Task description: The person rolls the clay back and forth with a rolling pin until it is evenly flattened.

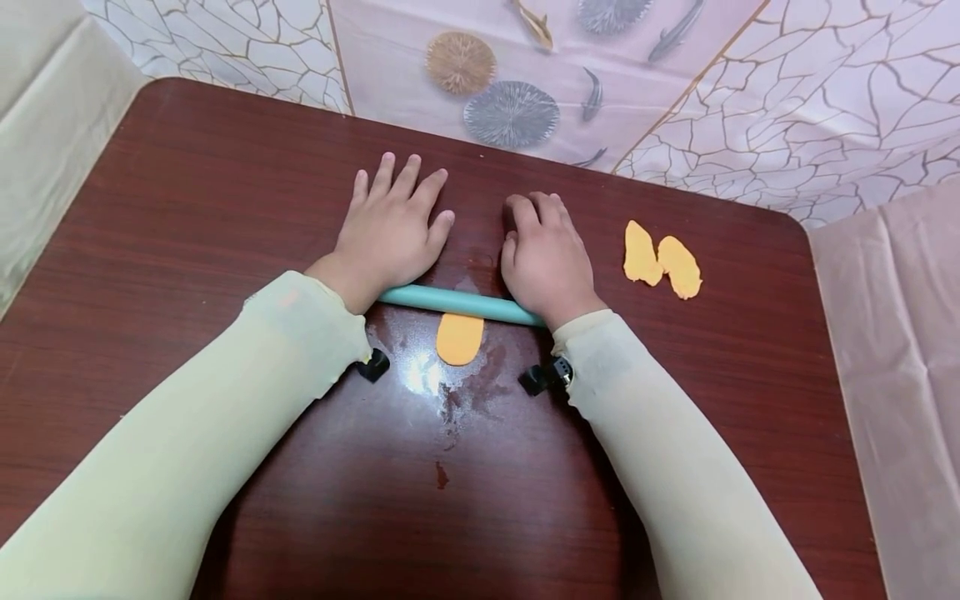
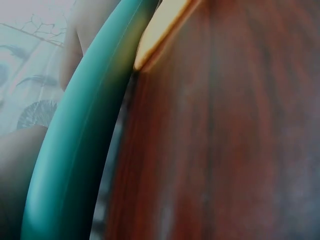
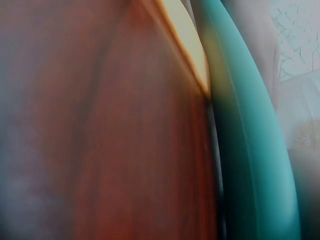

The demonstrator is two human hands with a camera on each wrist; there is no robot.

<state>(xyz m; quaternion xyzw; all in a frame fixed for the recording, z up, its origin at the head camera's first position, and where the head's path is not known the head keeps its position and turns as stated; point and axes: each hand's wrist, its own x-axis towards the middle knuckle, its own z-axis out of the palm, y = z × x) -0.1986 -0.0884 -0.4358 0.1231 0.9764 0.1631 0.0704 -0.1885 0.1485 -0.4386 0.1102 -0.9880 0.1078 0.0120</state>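
A teal rolling rod lies across the dark wooden table, over the far end of a flat orange clay piece. My left hand rests its heel on the rod's left end, fingers straight and spread on the table. My right hand presses its palm on the rod's right end, fingers loosely bent. Both wrist views are blurred close-ups: the left shows the rod and clay, the right the rod and clay.
Two more flattened orange clay pieces lie side by side to the right of my right hand. A smeared patch marks the table near the clay. A patterned sheet borders the table's far edge.
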